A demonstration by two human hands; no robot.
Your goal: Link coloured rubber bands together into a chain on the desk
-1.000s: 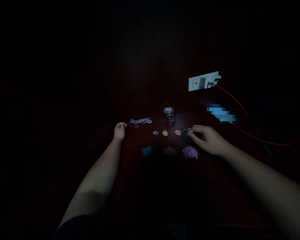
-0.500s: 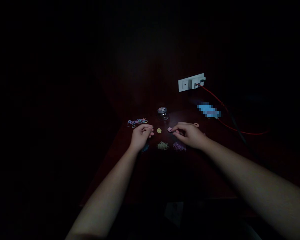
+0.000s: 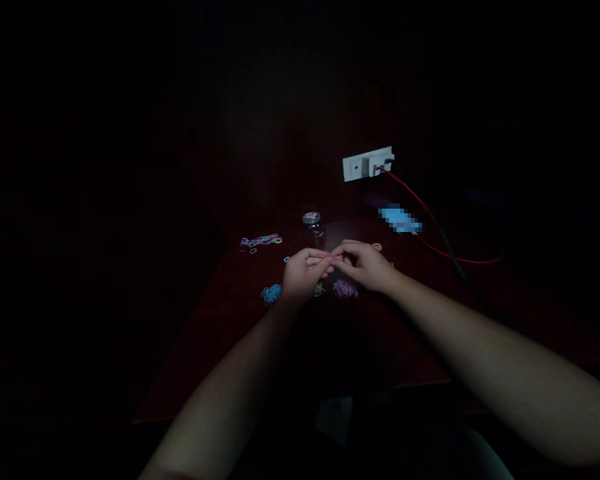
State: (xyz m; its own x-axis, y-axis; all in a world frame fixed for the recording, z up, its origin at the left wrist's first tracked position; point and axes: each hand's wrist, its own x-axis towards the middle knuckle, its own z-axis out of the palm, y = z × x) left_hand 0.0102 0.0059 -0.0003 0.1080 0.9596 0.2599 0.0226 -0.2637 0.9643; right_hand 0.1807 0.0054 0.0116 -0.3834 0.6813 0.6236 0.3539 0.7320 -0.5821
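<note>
My left hand (image 3: 303, 275) and my right hand (image 3: 369, 265) meet over the table, thumbs and fingers pinched together at the tips. Whatever sits between the fingertips is too small and dim to make out. Below them lie a blue pile of small bands (image 3: 271, 294), a pale pile (image 3: 320, 289) partly covered by my left hand, and a purple pile (image 3: 346, 288). A small light-blue ring (image 3: 287, 259) rests left of my left hand. Just beyond my right hand is an orange ring-shaped band (image 3: 377, 247).
Mixed coloured bands (image 3: 261, 241) lie scattered at the back left. A lidded clear jar (image 3: 313, 227) stands behind my hands. On the wall is a socket (image 3: 368, 164) with a plugged-in charger. Its red cable (image 3: 414, 193) runs down near a blurred-out blue device (image 3: 400, 219).
My left hand has moved right and my right hand slightly left, so their fingertips meet. The blue pile is uncovered; the yellow and pink bundles are now hidden from sight. The view has shifted slightly.
</note>
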